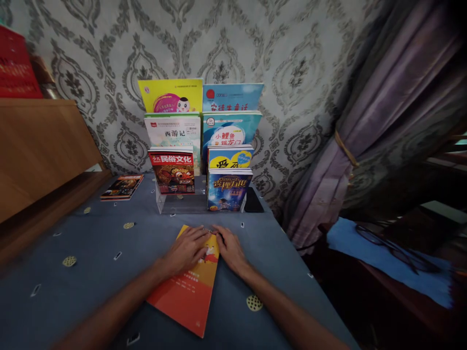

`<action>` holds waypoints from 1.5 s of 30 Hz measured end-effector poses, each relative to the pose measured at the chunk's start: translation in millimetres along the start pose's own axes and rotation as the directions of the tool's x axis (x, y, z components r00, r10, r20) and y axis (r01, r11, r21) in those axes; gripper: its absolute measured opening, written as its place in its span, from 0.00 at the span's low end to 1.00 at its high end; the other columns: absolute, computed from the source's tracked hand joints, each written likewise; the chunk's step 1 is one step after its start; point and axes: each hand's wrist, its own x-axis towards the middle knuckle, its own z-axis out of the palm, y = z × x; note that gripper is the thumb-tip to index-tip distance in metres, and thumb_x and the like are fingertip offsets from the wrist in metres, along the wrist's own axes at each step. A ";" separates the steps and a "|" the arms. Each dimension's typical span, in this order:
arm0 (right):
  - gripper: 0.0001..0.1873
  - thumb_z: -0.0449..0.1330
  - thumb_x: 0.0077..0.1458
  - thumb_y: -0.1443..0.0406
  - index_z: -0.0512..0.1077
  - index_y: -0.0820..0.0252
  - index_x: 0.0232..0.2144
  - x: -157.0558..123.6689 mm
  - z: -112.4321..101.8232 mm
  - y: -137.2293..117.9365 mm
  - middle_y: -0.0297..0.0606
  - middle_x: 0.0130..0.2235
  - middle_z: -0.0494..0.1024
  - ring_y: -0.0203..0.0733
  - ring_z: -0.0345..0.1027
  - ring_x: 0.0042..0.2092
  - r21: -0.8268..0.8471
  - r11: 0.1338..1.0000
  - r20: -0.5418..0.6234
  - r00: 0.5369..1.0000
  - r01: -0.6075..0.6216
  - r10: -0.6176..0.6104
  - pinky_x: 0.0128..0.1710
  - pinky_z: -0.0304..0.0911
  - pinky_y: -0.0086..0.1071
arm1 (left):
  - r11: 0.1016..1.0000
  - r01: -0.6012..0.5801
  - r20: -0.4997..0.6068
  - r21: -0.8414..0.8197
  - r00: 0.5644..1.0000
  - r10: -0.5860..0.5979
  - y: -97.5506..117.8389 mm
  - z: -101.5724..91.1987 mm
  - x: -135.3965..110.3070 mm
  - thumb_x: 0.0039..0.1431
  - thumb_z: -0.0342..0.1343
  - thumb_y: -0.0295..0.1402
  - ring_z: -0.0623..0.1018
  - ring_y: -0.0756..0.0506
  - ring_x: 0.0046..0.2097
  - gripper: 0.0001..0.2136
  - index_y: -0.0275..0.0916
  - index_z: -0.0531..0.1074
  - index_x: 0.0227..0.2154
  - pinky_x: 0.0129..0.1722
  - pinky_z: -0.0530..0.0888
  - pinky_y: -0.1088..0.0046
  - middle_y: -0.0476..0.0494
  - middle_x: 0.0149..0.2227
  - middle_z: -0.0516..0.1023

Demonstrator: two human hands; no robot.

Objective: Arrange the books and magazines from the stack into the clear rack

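One book (195, 299) on the table (91, 287), near side of the clear rack (188, 205). Left hand (188, 249) laid flat over its far end; right hand (229, 248) at the far right corner, can't tell if gripping. Uneven pressing could skew the book or crease that corner; a forward shove might bump the rack.

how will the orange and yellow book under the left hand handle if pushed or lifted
The orange-and-yellow book looks thin, so probably light and somewhat bendy. Lying flat on the tablecloth, it would likely slide rather than tip.
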 end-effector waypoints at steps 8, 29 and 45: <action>0.18 0.50 0.63 0.67 0.75 0.59 0.50 -0.2 -0.7 -2.0 0.45 0.47 0.81 0.48 0.75 0.50 -0.005 1.000 0.003 1.000 -0.018 0.018 0.53 0.69 0.43 | 0.999 -0.020 0.067 -0.025 0.998 0.022 17.4 -2.9 3.6 0.69 0.48 0.34 0.64 0.40 0.68 0.21 0.44 0.65 0.63 0.66 0.62 0.52 0.41 0.65 0.68; 0.17 0.51 0.66 0.68 0.76 0.56 0.50 -21.1 -33.6 -19.0 0.43 0.46 0.81 0.47 0.73 0.48 -0.146 0.969 0.160 0.971 0.199 -0.175 0.50 0.70 0.44 | 0.977 0.202 -0.177 0.071 0.966 -0.187 -17.9 -10.0 -63.5 0.70 0.45 0.35 0.72 0.41 0.63 0.19 0.39 0.68 0.60 0.60 0.73 0.58 0.38 0.61 0.73; 0.21 0.53 0.64 0.72 0.71 0.58 0.57 -74.3 -43.1 -66.8 0.46 0.57 0.77 0.47 0.67 0.62 -0.122 0.889 0.285 0.873 0.442 -0.395 0.65 0.60 0.52 | 0.997 -0.009 -0.026 0.072 1.000 0.011 31.7 -35.8 -135.4 0.58 0.60 0.52 0.66 0.38 0.67 0.46 0.49 0.40 0.71 0.60 0.73 0.57 0.38 0.67 0.62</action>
